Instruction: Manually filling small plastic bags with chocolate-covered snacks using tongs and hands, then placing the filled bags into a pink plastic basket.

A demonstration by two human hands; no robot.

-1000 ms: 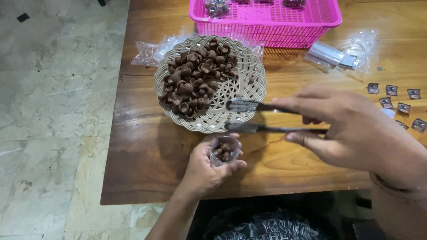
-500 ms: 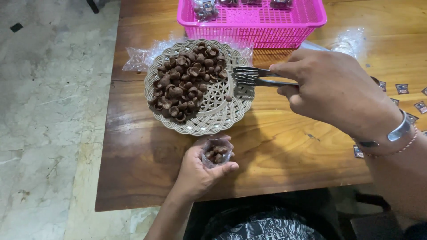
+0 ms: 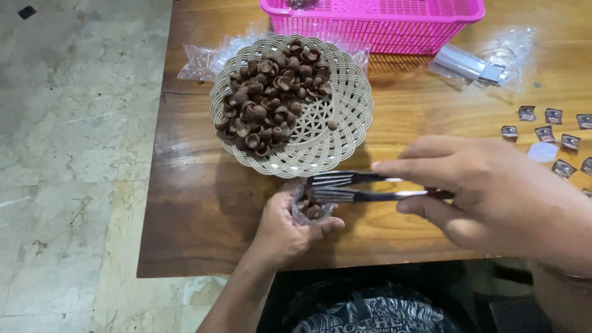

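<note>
Left hand: the left hand (image 3: 280, 231) sits at the near edge of the table (image 3: 382, 228), its fingers (image 3: 324, 227) curled around a small clear bag (image 3: 311, 208), grasping it with the mouth facing up.
Small clear bag: it holds a few brown cup-shaped snacks and rests in the curl of the left fingers, thumb on its far side.
Right hand: the right hand (image 3: 487, 188) comes in from the right, its fingers (image 3: 394, 166) pinched on a pair of metal tongs (image 3: 357, 187), thumb underneath and forefinger along the top.
Metal tongs: the two fork-like tips lie close together, directly over the mouth of the bag and just above the left fingers; whether a snack sits between the tips I cannot tell.
Woven plate: a cream woven plate (image 3: 333, 145) lies just beyond the left fingers, with a heap of brown snacks (image 3: 271, 98) on its left half and one stray piece on the right.
Small packets: dark little packets (image 3: 546, 132) are scattered on the table beyond the right hand.
Clear wrappers: crumpled clear plastic (image 3: 203, 58) lies behind the plate, and a clear sleeve with a pale strip (image 3: 472, 65) lies farther right.
Pink basket: a pink plastic basket (image 3: 376, 21) stands at the far edge, well apart from both hands.
</note>
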